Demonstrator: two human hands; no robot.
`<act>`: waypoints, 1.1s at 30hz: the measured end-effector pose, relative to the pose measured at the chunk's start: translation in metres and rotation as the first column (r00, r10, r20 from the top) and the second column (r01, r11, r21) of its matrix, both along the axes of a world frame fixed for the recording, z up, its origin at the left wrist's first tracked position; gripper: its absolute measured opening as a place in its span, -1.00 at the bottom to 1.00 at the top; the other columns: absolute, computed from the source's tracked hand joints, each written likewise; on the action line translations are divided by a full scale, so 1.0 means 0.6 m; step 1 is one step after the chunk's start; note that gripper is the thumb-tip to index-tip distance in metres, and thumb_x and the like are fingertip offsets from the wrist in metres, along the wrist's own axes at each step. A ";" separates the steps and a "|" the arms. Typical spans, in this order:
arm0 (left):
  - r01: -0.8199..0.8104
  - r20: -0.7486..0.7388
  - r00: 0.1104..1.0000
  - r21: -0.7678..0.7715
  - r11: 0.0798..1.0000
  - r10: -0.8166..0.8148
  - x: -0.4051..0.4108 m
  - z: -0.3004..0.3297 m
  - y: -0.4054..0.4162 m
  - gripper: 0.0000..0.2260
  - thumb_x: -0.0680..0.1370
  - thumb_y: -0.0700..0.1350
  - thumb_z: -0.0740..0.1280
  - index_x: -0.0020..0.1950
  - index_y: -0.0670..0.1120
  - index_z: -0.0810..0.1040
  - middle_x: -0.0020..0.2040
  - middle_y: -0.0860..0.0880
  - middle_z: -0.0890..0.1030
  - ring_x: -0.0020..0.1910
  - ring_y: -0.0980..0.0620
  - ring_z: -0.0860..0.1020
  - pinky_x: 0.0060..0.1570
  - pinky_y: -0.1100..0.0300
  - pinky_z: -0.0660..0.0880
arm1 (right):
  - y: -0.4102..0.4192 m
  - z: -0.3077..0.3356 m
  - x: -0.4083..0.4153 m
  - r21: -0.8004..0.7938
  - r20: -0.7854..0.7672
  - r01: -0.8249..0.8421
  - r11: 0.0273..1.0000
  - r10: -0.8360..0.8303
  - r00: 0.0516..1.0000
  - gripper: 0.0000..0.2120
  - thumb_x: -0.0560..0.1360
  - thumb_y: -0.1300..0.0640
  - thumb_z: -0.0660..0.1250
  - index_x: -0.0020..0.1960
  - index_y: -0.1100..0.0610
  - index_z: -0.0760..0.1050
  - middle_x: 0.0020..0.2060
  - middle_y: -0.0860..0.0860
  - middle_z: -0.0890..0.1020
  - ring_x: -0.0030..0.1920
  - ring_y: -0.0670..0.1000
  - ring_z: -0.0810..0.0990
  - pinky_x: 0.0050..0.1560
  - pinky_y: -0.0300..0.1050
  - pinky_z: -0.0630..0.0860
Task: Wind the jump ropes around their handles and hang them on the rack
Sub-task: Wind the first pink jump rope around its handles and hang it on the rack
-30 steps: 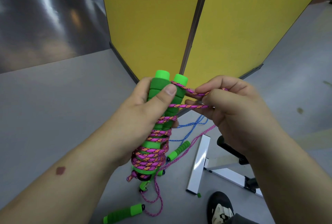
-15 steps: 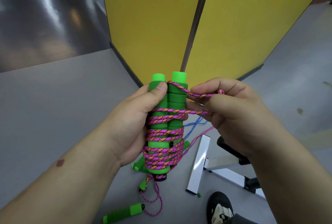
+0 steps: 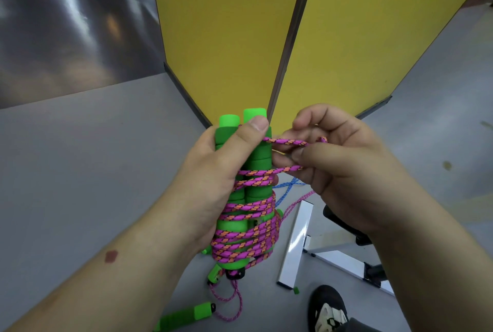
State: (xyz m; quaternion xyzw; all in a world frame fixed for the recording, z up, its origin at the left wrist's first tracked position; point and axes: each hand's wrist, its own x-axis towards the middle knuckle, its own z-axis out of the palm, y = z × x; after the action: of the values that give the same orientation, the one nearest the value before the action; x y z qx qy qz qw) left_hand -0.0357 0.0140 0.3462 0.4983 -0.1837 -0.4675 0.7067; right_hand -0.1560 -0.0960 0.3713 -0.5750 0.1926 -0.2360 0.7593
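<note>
My left hand [image 3: 213, 177] grips two green foam handles [image 3: 257, 155] held upright side by side, thumb pressed near their tops. A pink-and-orange rope [image 3: 248, 235] is wound many times around their lower half. My right hand [image 3: 338, 166] pinches a short loop of the same rope just right of the handles, at their upper part. On the floor below lies another pink rope [image 3: 229, 302] with a green handle [image 3: 186, 314], and a blue rope [image 3: 289, 185] shows behind my hands.
Two yellow partition panels [image 3: 346, 38] meet at a dark post straight ahead. A white metal frame base [image 3: 294, 241] with black feet lies on the grey floor at the lower right. My shoe [image 3: 328, 310] is beside it.
The left thumb has slid up to the handle tops and the bundle has turned slightly. My right hand has lifted the rope loop and drawn it a little to the right.
</note>
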 end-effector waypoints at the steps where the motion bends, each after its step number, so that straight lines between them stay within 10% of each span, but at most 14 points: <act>1: 0.019 -0.022 1.000 -0.002 1.000 -0.019 -0.001 0.001 0.001 -0.45 0.43 0.12 0.47 0.25 -0.23 0.53 -0.21 -0.13 0.72 -0.31 -0.07 0.66 -0.32 0.11 0.62 | 0.000 0.000 0.000 0.067 0.018 0.011 0.998 -0.012 1.000 -0.66 0.46 0.61 0.15 -0.05 0.20 0.47 -0.29 0.14 0.64 -0.29 0.08 0.68 -0.22 -0.13 0.64; 13: 0.064 -0.165 0.984 -0.055 0.996 -0.073 -0.010 0.005 0.004 -0.67 0.32 0.07 0.44 -0.08 -0.16 0.63 -0.27 -0.17 0.70 -0.40 -0.05 0.66 -0.42 0.17 0.60 | 0.000 0.012 -0.001 0.269 0.036 -0.074 0.960 0.067 0.997 -0.60 0.29 0.61 0.06 -0.08 0.20 0.38 -0.35 0.16 0.56 -0.35 0.07 0.65 -0.16 -0.01 0.65; 16: 0.056 -0.171 0.983 -0.055 0.997 -0.065 -0.010 0.001 0.003 -0.66 0.38 0.00 0.50 0.03 -0.15 0.56 -0.28 -0.16 0.66 -0.39 -0.09 0.67 -0.41 0.13 0.60 | -0.002 0.010 -0.003 -0.119 -0.167 0.008 0.993 -0.028 0.986 -0.62 0.39 0.63 0.11 -0.10 0.19 0.45 -0.35 0.10 0.61 -0.30 0.08 0.68 -0.24 -0.09 0.58; 20: -0.111 0.117 0.986 -0.043 0.993 0.115 0.004 -0.017 -0.003 -0.80 0.40 0.09 0.46 -0.11 0.02 0.59 -0.32 -0.03 0.57 -0.33 -0.08 0.61 -0.36 0.07 0.56 | 0.007 0.010 -0.009 -0.720 -0.328 -0.010 0.693 -0.328 0.886 -0.73 0.45 0.36 0.27 -0.17 0.02 0.60 -0.29 0.03 0.66 -0.33 -0.03 0.57 -0.35 -0.30 0.43; 25: -0.231 0.500 0.835 -0.059 0.971 0.229 0.018 -0.019 0.001 -0.56 0.30 0.29 0.44 -0.07 -0.03 0.51 -0.31 0.09 0.53 -0.32 0.07 0.53 -0.29 0.09 0.51 | -0.007 0.019 -0.012 -0.350 -0.358 0.052 0.935 -0.184 0.915 -0.68 0.47 0.41 0.29 -0.23 0.06 0.67 -0.39 0.00 0.60 -0.44 -0.16 0.46 -0.41 -0.32 0.34; 30: -0.244 0.337 0.907 -0.069 0.967 0.253 0.017 -0.020 -0.003 -0.72 0.38 0.17 0.50 -0.10 0.04 0.55 -0.22 -0.14 0.56 -0.23 -0.28 0.64 -0.21 -0.20 0.62 | -0.004 0.014 -0.016 -0.560 -0.598 -0.253 0.789 -0.174 0.782 -0.82 0.48 0.19 0.35 -0.16 -0.04 0.67 -0.47 -0.11 0.56 -0.44 -0.01 0.44 -0.40 -0.10 0.43; 33: -0.243 0.295 0.923 -0.057 0.968 0.249 0.025 -0.020 -0.002 -0.72 0.37 0.17 0.50 -0.10 0.04 0.56 -0.23 -0.14 0.57 -0.25 -0.29 0.65 -0.24 -0.25 0.62 | -0.004 0.026 -0.015 -0.432 -0.528 -0.201 0.879 -0.067 0.847 -0.86 0.39 0.17 0.35 -0.26 0.03 0.67 -0.48 -0.12 0.52 -0.42 -0.06 0.40 -0.37 -0.17 0.38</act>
State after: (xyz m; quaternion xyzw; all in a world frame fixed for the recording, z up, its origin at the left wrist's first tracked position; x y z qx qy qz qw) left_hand -0.0207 0.0131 0.3345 0.5757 -0.2291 -0.2924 0.7285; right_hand -0.1653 -0.0983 0.3867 -0.7909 0.3095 -0.0810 0.5216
